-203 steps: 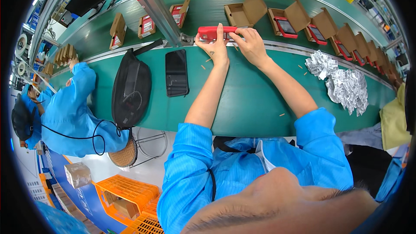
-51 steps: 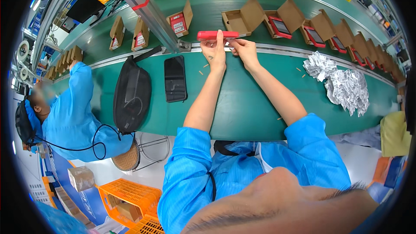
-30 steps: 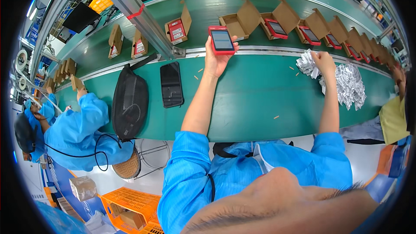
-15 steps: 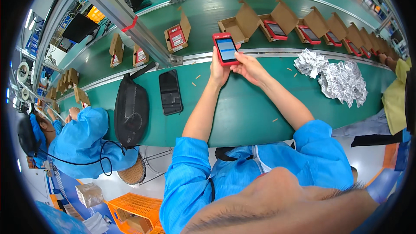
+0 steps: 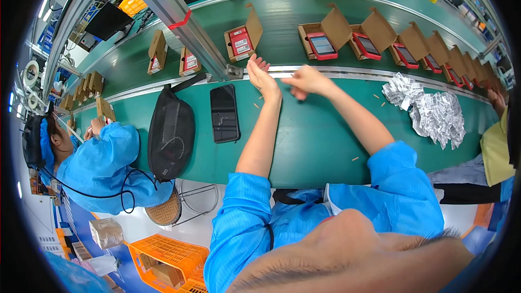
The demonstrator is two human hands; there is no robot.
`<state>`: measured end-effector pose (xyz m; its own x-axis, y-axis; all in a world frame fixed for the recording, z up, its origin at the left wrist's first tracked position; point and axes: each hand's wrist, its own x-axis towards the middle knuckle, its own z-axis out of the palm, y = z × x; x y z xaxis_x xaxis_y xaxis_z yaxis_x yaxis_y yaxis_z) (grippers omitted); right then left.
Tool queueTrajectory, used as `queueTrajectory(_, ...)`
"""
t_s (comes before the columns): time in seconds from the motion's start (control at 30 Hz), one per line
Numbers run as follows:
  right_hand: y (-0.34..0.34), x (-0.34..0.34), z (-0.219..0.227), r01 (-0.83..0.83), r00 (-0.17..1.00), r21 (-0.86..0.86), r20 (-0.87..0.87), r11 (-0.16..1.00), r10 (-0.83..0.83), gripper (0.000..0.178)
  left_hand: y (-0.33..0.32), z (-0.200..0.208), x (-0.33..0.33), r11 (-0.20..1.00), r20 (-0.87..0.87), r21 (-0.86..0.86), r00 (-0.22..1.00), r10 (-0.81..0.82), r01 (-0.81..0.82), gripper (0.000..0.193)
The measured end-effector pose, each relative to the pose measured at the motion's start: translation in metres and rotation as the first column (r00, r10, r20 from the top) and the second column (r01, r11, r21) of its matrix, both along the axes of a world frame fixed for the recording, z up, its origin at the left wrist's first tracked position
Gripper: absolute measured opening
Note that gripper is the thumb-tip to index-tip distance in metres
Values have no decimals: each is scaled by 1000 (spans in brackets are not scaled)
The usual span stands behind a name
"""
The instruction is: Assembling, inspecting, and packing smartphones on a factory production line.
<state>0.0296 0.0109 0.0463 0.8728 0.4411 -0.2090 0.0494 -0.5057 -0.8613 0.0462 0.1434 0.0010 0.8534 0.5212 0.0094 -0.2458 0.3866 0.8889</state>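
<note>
My left hand (image 5: 263, 78) is raised over the bench's near metal rail, palm turned inward and fingers loosely spread, with nothing in it. Beside it on the right, my right hand (image 5: 308, 82) hangs above the green bench, empty, its fingers half bent and apart, their tips slightly blurred. Just beyond the hands, a red handheld device (image 5: 323, 45) with a lit screen lies face up in an open brown cardboard box (image 5: 304, 31). Left of that, another open box (image 5: 254, 26) holds a red item with white labels (image 5: 240, 41).
More open boxes with red handhelds (image 5: 368, 45) line the belt rightward. A pile of white paper slips (image 5: 437, 118) lies at right. A black phone (image 5: 224, 114) and black pouch (image 5: 170, 133) rest left of my arms. A metal post (image 5: 182, 21) rises at left; a co-worker (image 5: 100, 154) sits there.
The red handheld was in both my hands and now lies in the box that was empty. My hands have let go and moved apart. The view has shifted slightly.
</note>
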Motion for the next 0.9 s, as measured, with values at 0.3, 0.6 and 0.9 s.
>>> queueTrajectory(0.3, 67, 115, -14, 510, 664, 98, 587, 855, -464, 21, -7, 5, 10, 875, 130, 454, 984, 120, -167, 40)
queueTrajectory(0.6, 49, 6, 3, 114, -61, -49, 997, 992, 56, 35, 23, -33, 8, 878, 291, -192, 880, -376, 439, 56)
queueTrajectory(0.9, 25, 78, -2, 599, 487, 304, 595, 741, -639, 23, 26, -6, 10, 827, 167, -444, 938, -302, 345, 63)
